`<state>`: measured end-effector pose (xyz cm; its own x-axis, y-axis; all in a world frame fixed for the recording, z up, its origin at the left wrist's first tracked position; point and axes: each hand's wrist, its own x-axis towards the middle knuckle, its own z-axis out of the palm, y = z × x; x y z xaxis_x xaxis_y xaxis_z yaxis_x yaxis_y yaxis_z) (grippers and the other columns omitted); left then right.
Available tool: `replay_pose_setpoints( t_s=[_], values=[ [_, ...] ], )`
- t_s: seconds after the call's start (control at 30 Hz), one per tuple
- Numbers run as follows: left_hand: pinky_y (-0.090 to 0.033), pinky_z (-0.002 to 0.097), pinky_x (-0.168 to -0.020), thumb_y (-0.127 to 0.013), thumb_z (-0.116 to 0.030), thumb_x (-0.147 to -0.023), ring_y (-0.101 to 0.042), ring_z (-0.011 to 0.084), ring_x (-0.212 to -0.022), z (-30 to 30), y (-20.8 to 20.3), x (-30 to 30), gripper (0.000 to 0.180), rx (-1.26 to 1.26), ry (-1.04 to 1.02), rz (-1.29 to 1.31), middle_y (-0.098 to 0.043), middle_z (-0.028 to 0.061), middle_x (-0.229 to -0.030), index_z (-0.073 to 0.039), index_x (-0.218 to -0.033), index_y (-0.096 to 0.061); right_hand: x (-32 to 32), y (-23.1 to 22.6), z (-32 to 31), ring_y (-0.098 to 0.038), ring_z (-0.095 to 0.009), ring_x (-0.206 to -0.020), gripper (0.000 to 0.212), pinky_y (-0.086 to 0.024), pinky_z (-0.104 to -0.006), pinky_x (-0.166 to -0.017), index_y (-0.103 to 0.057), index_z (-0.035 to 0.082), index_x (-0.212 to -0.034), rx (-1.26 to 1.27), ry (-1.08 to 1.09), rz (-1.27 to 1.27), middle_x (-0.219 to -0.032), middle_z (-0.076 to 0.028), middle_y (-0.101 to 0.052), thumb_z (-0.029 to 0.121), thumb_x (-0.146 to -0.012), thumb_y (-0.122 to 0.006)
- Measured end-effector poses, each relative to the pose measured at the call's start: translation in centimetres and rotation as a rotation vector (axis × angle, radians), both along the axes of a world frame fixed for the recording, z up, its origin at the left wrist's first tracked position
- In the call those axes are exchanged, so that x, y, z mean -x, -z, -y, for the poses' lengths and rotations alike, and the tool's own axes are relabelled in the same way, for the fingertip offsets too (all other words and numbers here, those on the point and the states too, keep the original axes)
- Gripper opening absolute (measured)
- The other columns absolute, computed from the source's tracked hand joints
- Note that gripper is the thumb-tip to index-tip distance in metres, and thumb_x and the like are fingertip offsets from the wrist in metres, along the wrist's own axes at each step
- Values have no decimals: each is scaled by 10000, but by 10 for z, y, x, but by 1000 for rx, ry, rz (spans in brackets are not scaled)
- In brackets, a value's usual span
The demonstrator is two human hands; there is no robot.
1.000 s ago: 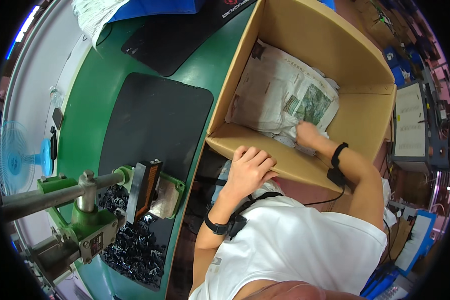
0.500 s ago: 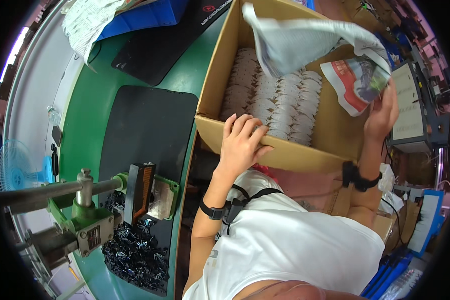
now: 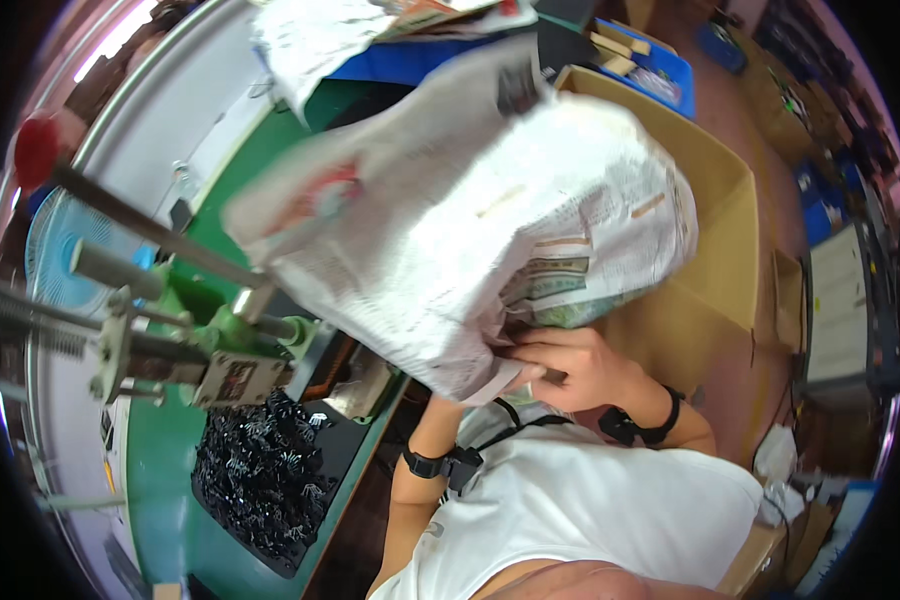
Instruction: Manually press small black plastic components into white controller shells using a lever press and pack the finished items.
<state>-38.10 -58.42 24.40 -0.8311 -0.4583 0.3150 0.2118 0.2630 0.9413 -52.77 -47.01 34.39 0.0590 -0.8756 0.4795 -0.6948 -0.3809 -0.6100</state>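
A large sheet of newspaper (image 3: 420,230), partly blurred, spreads in front of me and over part of the cardboard box (image 3: 720,200). My right hand (image 3: 585,370) is closed on its near edge, where the paper bunches up. The forearm of my left hand runs up behind the lower corner of the sheet; that hand is almost wholly covered, and its grip cannot be made out. The newspaper also hides the inside left part of the box, while the bare right part shows.
A green hand press (image 3: 220,340) stands on the green table (image 3: 160,500) at left, by a heap of small black parts (image 3: 260,480). More newspaper (image 3: 320,40) lies over a blue bin at the back. Another blue bin (image 3: 680,75) sits beyond the box.
The newspaper has swung left and toward me, covering the rows of white pieces in the box. My right hand has come inward with it. My left hand has left the box rim.
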Motion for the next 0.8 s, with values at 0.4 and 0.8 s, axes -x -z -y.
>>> replay_pose_setpoints(
  t_s=[0.4,0.8],
  values=[
    [-456,274,-832,-698,-153,-886,-529,142,-897,-2,-29,-5,317,-385,-4,-18,-578,21,-1020,-46,-1164,-588,38,-78,7,-641,-286,-998,759,-530,-365,-754,-440,55,-1390,124,209,-599,-1189,-184,-607,192,-718,-764],
    [-497,329,-868,-607,-249,-934,-643,187,-986,-60,38,-140,337,-224,84,317,-680,107,-1066,-1,-1162,-606,123,-79,8,-635,-221,-1017,430,-486,-332,-901,-561,-65,-1195,68,537,239,-1088,-116,-662,-51,-766,-572]
  ],
)
